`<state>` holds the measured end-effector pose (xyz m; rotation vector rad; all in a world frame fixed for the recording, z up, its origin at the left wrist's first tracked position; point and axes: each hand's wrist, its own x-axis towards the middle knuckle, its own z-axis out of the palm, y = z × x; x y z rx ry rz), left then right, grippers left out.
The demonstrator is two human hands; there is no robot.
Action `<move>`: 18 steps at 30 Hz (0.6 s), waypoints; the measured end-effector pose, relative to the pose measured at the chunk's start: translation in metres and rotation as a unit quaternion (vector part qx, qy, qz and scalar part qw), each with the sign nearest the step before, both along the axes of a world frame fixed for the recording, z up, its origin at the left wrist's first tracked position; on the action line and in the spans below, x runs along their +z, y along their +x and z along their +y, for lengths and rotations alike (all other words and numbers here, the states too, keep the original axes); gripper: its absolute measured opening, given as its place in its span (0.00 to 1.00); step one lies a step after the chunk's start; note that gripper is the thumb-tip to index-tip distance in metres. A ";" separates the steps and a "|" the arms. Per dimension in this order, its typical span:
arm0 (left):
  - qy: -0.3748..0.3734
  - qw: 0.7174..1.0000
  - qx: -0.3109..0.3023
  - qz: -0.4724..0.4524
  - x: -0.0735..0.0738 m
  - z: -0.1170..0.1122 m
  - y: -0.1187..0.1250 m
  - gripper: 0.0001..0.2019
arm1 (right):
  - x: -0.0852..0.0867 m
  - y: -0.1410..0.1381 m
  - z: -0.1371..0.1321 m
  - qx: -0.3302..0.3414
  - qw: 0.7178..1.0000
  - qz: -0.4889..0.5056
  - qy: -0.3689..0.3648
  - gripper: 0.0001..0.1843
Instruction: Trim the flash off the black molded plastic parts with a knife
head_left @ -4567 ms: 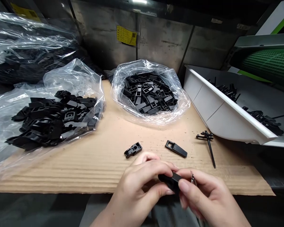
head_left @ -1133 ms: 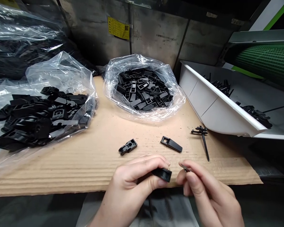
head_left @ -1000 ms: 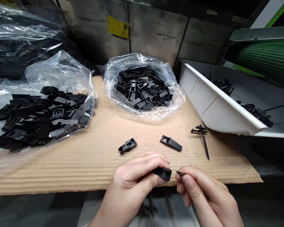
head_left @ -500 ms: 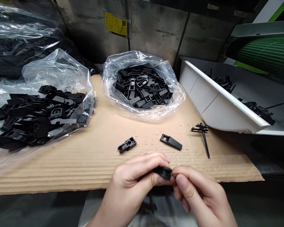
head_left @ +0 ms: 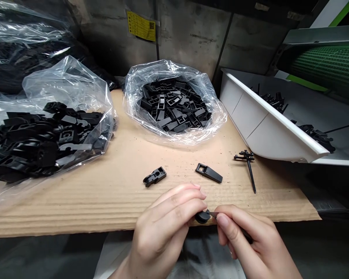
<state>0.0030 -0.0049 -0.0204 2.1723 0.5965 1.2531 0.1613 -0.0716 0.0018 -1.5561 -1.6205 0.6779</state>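
One black part (head_left: pixel 203 217) sits lower centre, grasped by the left hand (head_left: pixel 163 224); the right hand (head_left: pixel 257 238) pinches a pointed tool (head_left: pixel 213 214) at the part's rim — I'd keep the part braced, strokes light and short, the point angled clear of the left hand.

The one view looks out from the person's head, above and behind the left hand (head_left: pixel 165 224) and right hand (head_left: pixel 244 232), facing forward and down over the cardboard (head_left: pixel 90 205). It sits near enough that both hands loom large at bottom centre, just where the cardboard's front edge crosses. Its wide field runs back to the metal wall (head_left: pixel 192 46) up top, with a plastic bag (head_left: pixel 66 77) cut by the left border and a white tray (head_left: pixel 256 120) by the right.
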 end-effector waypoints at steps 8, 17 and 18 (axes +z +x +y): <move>-0.018 0.999 0.026 0.017 0.000 -0.004 0.000 0.20 | 0.018 0.016 0.007 0.139 0.971 0.058 -0.185 0.16; -0.109 0.994 -0.010 0.005 -0.006 -0.006 0.002 0.26 | 0.004 0.014 0.006 -0.004 0.993 0.119 0.001 0.10; -0.134 0.991 -0.015 -0.005 -0.005 -0.006 0.002 0.26 | 0.001 0.010 0.006 -0.007 0.996 0.077 0.046 0.12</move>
